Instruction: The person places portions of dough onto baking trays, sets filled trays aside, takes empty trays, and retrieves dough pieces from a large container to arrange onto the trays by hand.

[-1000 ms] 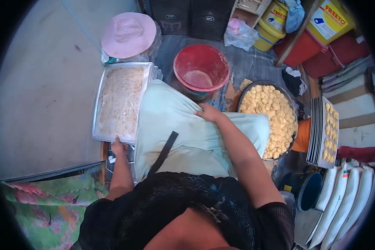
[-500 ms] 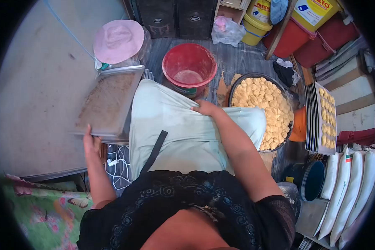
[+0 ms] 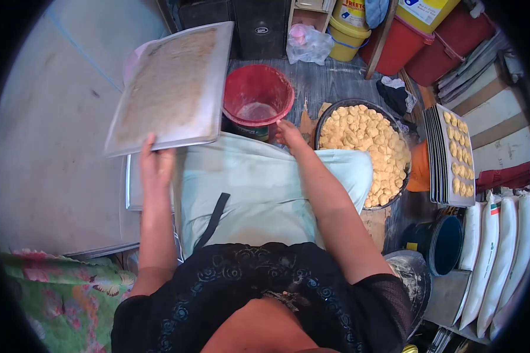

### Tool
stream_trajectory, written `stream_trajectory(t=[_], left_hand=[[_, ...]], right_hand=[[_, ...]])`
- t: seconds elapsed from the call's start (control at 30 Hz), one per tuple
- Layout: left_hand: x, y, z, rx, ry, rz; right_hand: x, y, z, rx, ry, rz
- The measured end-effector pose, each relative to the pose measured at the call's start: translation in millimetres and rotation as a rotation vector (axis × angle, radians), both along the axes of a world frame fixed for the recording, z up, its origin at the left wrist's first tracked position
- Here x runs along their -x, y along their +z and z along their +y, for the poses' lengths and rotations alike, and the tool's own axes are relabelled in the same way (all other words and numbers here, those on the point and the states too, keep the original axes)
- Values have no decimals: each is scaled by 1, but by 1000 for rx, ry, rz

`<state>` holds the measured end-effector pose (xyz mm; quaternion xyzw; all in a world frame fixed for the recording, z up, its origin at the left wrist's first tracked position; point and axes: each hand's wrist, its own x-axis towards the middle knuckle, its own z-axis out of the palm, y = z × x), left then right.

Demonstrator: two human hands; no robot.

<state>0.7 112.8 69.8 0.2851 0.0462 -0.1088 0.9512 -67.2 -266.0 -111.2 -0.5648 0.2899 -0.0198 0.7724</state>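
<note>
My left hand grips the near edge of a rectangular metal baking tray. The tray is raised and tilted, its surface worn and brown-stained. Below it, another tray shows its edge beside my left wrist. At the near rim of a red bucket, my right hand has its fingers curled, seemingly holding the rim. That bucket looks hollow, with pale residue at its bottom. A pale green cloth covers my lap, under both forearms.
Right of my lap stands a round black tub heaped with dough pieces. Farther right is a tray stack, its outer tray bearing shaped dough. White sacks and a dark bucket stand near it. A large board lies left.
My left hand has lifted the baking tray up and to the right, over part of the pink hat. My right hand has let go of the lap cloth and moved to the bucket rim.
</note>
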Motion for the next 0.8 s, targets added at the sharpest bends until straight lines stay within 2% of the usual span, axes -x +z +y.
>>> stream_trajectory(t=[0.13, 0.27, 0.3, 0.4, 0.43, 0.53, 0.57, 0.67, 0.77, 0.8], left_hand=[[-15, -57, -103, 17, -178, 95], [-31, -136, -164, 1, -291, 173], [-27, -150, -173, 11, -309, 206], [-3, -185, -186, -38, -384, 281], [5, -192, -187, -64, -408, 298], [21, -194, -181, -67, -468, 424], [29, -188, -175, -120, -551, 478], [15, -176, -135, -546, -1309, 326], [-30, -122, -115, -953, -1125, -209], [-63, -129, -108, -992, -845, -319]], right_hand=[[-16, -27, -14, -169, -101, 27], [-37, -57, -27, -449, -219, -19], [-37, -52, -25, -457, -262, -34], [-26, -11, -29, -691, -242, -109], [-29, -11, -28, -657, -189, -185], [-21, 3, -33, -600, -68, -84], [-22, -4, -37, -570, -103, -21], [-31, -40, -50, -323, -124, 29], [-34, -35, -52, -221, -132, 55], [-32, -38, -52, -174, -118, 89]])
